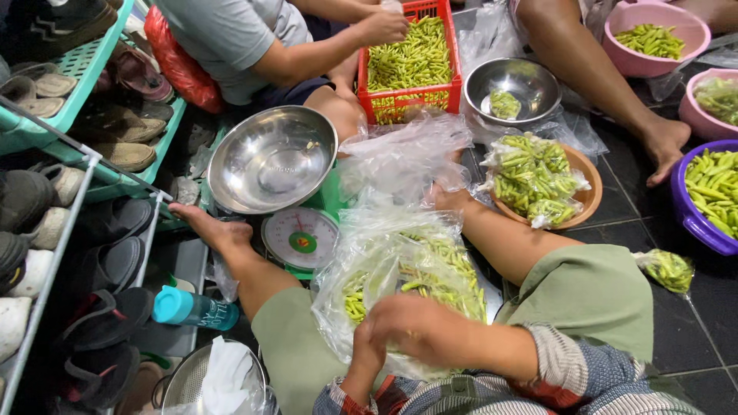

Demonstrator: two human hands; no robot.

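On the lap, right hand (430,330) and left hand (367,347), fingers clamped on a chilli bag (400,265), beside a scale (301,237) with steel bowl (272,159), floor (707,323) beneath.

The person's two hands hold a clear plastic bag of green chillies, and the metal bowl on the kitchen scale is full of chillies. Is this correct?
Not quite. In the head view the metal bowl on the kitchen scale is nearly empty, with only a few scraps in it. The rest is right: both hands, left and right, hold the clear plastic bag of green chillies.
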